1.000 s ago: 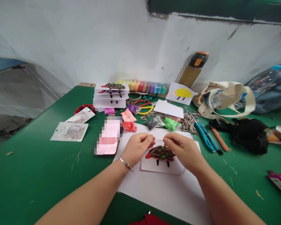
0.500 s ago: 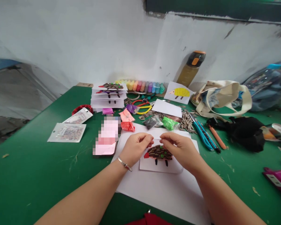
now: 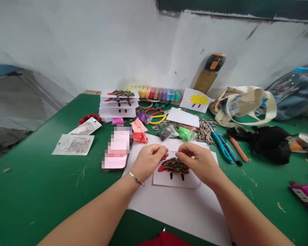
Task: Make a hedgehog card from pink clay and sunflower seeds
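A white card [image 3: 161,180] lies on larger white paper [image 3: 179,201] in front of me. On it is a hedgehog figure [image 3: 173,166] with a red nose, dark legs, a back of sunflower seeds and small green dots. My left hand [image 3: 151,159] hovers over the card's upper left, thumb and fingers pinched together. Over the upper right is my right hand [image 3: 195,160], also closed in a pinch. Whatever sits between the fingertips of either hand is too small or hidden to make out. Past the hands lie green clay [image 3: 187,134] and dark clay [image 3: 166,132] in wrappers.
Behind are loose sunflower seeds [image 3: 206,133], yellow-handled scissors [image 3: 158,119] and stacked hedgehog cards [image 3: 118,112]. A phone [image 3: 118,148] and bead packets [image 3: 74,144] lie left. Blue cutters [image 3: 222,147], a cloth bag [image 3: 246,106] and a bottle [image 3: 209,73] stand or lie to the right.
My right fingertips have shifted slightly right, widening the gap between the hands a little. My left hand stays nearly still, and the card has not moved.
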A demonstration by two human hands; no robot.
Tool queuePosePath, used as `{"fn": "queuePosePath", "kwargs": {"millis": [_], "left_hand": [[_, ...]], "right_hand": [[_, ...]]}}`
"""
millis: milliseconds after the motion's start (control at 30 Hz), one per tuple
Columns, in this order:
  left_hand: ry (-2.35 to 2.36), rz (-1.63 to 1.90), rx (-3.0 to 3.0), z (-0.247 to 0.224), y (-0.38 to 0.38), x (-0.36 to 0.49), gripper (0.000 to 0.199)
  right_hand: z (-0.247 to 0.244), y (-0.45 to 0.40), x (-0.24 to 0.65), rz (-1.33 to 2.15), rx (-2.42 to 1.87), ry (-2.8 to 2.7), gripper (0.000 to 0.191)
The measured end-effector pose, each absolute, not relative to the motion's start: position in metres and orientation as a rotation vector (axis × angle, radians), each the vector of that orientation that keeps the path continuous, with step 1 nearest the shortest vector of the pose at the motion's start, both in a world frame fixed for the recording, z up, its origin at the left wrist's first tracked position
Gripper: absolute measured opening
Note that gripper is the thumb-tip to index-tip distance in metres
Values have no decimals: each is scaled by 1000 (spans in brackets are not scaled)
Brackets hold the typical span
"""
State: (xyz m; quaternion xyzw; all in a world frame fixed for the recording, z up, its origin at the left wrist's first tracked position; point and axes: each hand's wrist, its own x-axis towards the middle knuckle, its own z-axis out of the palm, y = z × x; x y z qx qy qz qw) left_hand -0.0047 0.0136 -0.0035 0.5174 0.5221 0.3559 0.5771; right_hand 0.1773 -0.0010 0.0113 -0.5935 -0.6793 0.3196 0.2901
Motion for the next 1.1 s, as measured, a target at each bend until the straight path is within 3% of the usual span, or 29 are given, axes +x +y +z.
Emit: {"fn": "queuePosePath", "kwargs": {"millis": [433,867,1100], "left_hand": [[1178,867,1167,-6,13,-5,27],[1185,876,1155,-4,13,-4,27],[1175,882,1157,-5,13,-5,27]], "right_hand": [[9,-7,177,855,-1493,-1830,20],[14,-7,174,761,-1559,-1890,9],[17,-7,175,733,-1488,-1977,18]]}}
